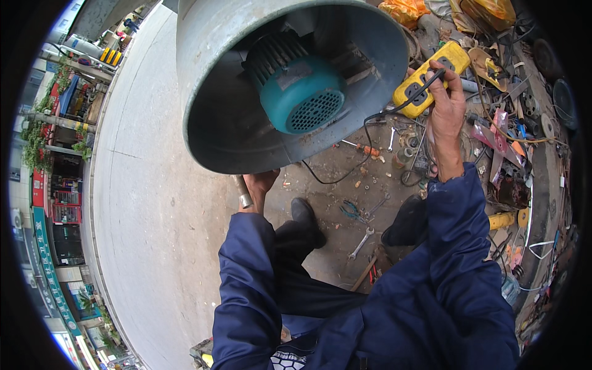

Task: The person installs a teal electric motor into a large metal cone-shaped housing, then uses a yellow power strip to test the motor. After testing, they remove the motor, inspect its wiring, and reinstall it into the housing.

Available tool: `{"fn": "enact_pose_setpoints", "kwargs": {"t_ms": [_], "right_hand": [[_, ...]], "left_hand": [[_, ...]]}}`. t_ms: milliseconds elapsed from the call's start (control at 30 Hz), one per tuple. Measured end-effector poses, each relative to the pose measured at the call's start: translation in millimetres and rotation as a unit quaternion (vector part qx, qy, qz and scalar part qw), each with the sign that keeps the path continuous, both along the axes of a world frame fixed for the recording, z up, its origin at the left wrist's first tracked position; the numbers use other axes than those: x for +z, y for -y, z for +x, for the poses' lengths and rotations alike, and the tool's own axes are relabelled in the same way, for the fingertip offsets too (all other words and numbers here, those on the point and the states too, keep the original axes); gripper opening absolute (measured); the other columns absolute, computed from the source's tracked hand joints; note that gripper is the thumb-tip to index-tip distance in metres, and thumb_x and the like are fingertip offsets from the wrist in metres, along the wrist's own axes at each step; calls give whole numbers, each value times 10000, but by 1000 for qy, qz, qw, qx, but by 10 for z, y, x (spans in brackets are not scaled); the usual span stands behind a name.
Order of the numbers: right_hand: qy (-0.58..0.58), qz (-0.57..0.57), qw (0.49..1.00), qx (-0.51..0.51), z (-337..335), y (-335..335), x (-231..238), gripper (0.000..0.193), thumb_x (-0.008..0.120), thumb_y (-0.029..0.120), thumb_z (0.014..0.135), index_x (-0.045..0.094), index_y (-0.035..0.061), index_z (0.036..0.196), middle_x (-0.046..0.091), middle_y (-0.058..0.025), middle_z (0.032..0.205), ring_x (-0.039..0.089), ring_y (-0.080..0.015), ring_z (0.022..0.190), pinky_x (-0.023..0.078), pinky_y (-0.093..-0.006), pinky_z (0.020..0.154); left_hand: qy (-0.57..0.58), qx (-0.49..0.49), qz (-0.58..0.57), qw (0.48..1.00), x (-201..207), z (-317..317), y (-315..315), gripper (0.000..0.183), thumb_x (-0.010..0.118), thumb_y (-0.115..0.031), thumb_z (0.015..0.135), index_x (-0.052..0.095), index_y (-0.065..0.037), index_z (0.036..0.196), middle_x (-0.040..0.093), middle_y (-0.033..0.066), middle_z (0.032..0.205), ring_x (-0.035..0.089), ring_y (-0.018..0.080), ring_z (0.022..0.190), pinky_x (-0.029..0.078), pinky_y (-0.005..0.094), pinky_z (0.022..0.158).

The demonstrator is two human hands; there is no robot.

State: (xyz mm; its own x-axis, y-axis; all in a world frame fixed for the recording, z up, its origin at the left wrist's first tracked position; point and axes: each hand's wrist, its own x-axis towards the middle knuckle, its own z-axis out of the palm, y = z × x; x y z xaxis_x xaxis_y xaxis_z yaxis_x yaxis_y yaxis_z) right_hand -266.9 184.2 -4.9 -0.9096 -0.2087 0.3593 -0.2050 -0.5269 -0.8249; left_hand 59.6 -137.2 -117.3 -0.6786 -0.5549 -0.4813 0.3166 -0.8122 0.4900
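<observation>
A large grey metal fan housing [240, 161] with a round open mouth fills the upper middle. Inside it sits a teal electric motor [303, 92] with a grille on its end. My right hand [445, 114] closes around a black plug [436, 76] at the yellow power strip [420, 89]. From there a black cord [336, 181] loops down beneath the housing. Under the housing's lower rim is my left hand [261, 182], its fingers hidden behind the metal. Beside it a short metal tube [243, 192] sticks out.
Pliers [353, 211], a wrench [361, 243] and an orange-handled screwdriver [364, 148] lie on the ground by my black shoes [307, 219]. A glass jar [402, 158] stands near the housing. Heaped scrap and cords line the right side. A paved road runs along the left, with shopfronts beyond.
</observation>
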Motion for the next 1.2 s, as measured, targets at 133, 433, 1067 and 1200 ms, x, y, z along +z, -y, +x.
{"fn": "enact_pose_setpoints", "kwargs": {"t_ms": [133,433,1067,1200], "right_hand": [[-1,10,1000,-4,-19,-1,-12,304,720,133,1006,687,20,1287,676,-40,1226,616,-110,1077,489,-267,994],[-5,-2,1000,5,-15,0,-16,300,712,113,1008,678,18,1290,674,-46,1229,620,-111,1071,497,-273,993],[-1,-14,1000,11,-14,7,-21,289,706,104,1013,676,23,1289,679,-51,1233,632,-121,1096,514,-282,1006],[4,-14,1000,12,-10,8,-21,285,705,100,1013,680,21,1286,675,-50,1222,633,-118,1090,513,-278,1003]], "left_hand": [[188,-141,-396,888,31,6,-15,315,503,-263,957,644,-99,1186,728,58,1137,664,252,1063,538,389,917],[207,-165,-390,882,-327,82,235,363,565,-272,897,628,-84,1202,699,80,1206,617,278,1136,487,398,1027],[365,-196,-632,655,-318,88,197,340,524,-239,926,632,-57,1192,710,93,1201,628,279,1126,503,393,1020],[-92,-91,32,991,-125,95,162,336,498,-240,960,625,-65,1217,714,80,1197,642,246,1097,534,367,959]]}}
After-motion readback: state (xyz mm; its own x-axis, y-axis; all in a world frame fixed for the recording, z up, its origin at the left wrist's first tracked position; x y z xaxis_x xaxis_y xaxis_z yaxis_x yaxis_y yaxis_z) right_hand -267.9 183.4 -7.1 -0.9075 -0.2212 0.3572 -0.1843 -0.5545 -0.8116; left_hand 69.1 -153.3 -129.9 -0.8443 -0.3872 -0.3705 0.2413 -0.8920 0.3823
